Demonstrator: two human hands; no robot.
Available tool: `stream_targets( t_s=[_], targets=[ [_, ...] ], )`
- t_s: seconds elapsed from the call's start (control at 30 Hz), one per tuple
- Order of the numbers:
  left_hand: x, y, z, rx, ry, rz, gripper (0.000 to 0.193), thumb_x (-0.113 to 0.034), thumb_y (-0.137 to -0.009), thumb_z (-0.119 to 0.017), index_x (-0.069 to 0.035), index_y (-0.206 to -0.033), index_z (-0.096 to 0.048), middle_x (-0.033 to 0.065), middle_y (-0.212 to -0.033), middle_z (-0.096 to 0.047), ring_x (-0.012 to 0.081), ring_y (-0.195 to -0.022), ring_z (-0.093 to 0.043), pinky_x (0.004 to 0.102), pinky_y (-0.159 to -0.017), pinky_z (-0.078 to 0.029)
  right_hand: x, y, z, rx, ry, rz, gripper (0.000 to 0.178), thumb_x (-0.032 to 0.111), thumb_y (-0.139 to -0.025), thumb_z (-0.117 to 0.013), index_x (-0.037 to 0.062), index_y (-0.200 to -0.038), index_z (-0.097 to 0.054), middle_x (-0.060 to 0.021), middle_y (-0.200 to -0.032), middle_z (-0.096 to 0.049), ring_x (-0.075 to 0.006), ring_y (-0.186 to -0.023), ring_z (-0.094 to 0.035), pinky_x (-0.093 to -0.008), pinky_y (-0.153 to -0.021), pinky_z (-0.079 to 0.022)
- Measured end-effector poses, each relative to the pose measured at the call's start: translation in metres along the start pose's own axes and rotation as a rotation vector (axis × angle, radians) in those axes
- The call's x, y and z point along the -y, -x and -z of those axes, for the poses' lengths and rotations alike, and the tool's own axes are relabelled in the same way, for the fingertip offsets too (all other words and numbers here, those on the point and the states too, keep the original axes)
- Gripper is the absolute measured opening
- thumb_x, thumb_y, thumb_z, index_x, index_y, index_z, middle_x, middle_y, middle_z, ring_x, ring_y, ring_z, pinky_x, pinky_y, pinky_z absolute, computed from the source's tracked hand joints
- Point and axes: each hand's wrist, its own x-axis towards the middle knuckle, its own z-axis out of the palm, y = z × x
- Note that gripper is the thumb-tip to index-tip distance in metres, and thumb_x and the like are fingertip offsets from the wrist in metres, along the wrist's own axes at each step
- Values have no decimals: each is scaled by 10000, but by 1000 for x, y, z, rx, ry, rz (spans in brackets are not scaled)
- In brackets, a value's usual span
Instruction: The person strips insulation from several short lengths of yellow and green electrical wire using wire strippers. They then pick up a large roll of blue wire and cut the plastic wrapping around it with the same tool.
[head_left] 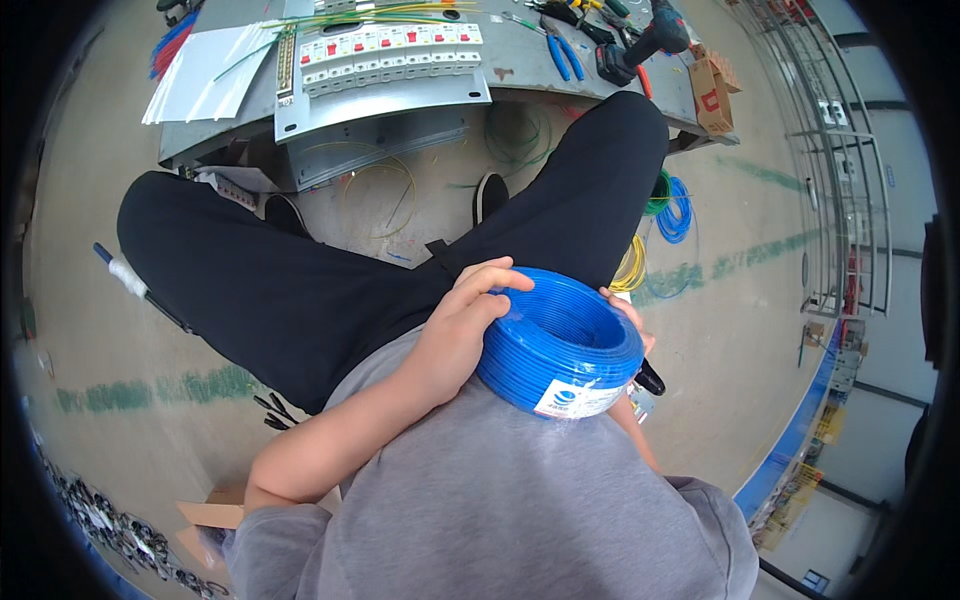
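A coil of blue electrical wire (556, 345), wrapped in clear film with a white label on its side, is held up against my grey shirt. My left hand (463, 325) grips its left side, with the fingers over the top rim and toward the centre hole. On the coil's right side is my right hand (632, 318), mostly hidden behind it, fingertips showing at the edge. Just below those fingers a black, rounded object (649, 378) sticks out; I cannot tell whether my right hand holds it.
Ahead, a grey workbench (530, 82) carries a metal plate with a row of circuit breakers (392, 55), blue-handled pliers (563, 52) and a cordless drill (645, 45). A cardboard box (711, 95) sits at its right edge. Blue (675, 212) and yellow (630, 266) wire coils lie on the floor.
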Motion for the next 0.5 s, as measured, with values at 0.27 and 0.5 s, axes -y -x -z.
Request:
stream_targets(
  t_s=[0.27,0.5],
  targets=[
    [-8,-18,9,-204,448,295,446,-116,-1039,-469,-44,-1471,-556,84,-1395,-603,163,-1267,-551,339,-1136,-415,-9,-5,6,114,61,-108,729,389,-824,-970,164,-1304,-471,-208,-1466,-552,-390,-1374,-619,-476,-1087,-599],
    [11,-39,28,-64,375,334,341,-116,-1066,-509,-68,-1381,-628,55,-1260,-657,146,-1181,-574,333,-1066,-436,7,14,13,163,244,-125,850,463,-793,-981,133,-1350,-431,-222,-1499,-515,-300,-1324,-613,-412,-1064,-575]
  ],
)
